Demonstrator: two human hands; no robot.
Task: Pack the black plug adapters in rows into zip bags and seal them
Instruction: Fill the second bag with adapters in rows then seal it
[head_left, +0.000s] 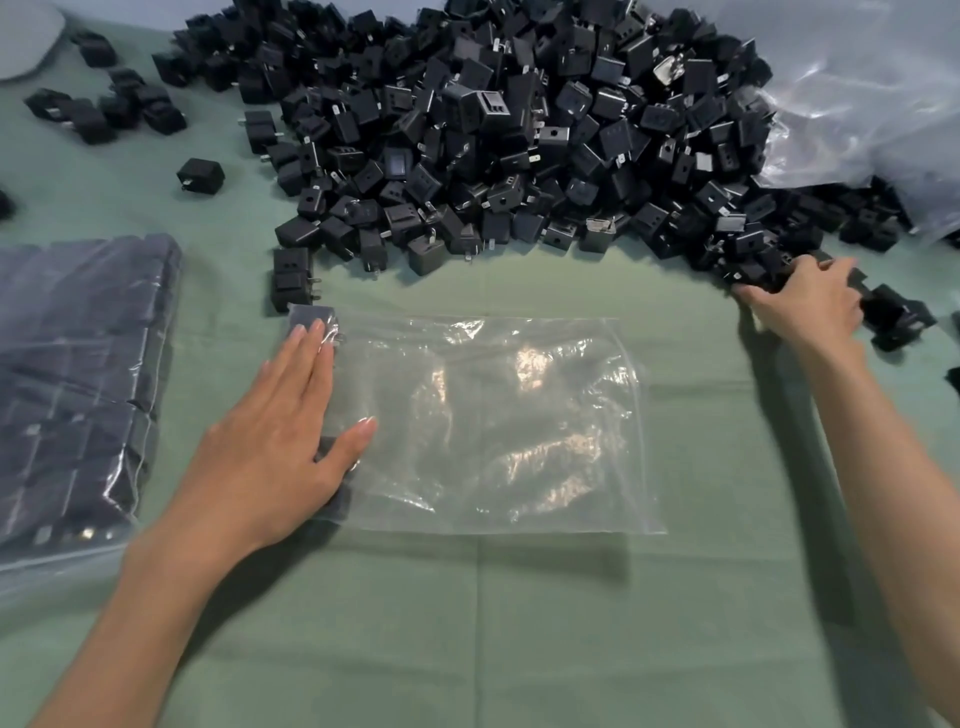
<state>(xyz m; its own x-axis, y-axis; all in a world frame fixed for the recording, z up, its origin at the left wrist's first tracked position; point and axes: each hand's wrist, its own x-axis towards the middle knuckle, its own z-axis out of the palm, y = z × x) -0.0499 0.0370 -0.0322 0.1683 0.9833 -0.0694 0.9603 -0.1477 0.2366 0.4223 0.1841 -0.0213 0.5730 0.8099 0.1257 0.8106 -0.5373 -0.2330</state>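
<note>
A clear zip bag (493, 431) lies flat on the green cloth in front of me. My left hand (280, 436) presses flat on its left end, over a row of black adapters inside the bag; one shows at the bag's top left corner (310, 318). A large heap of black plug adapters (509, 140) fills the far middle. My right hand (810, 306) is at the heap's right edge, fingers curled round adapters there.
A filled zip bag of adapters (72, 384) lies at the left. Crumpled clear plastic (872, 93) sits at the far right. Loose adapters (109, 104) are scattered at the far left, and a few more lie right of my right hand (898, 322).
</note>
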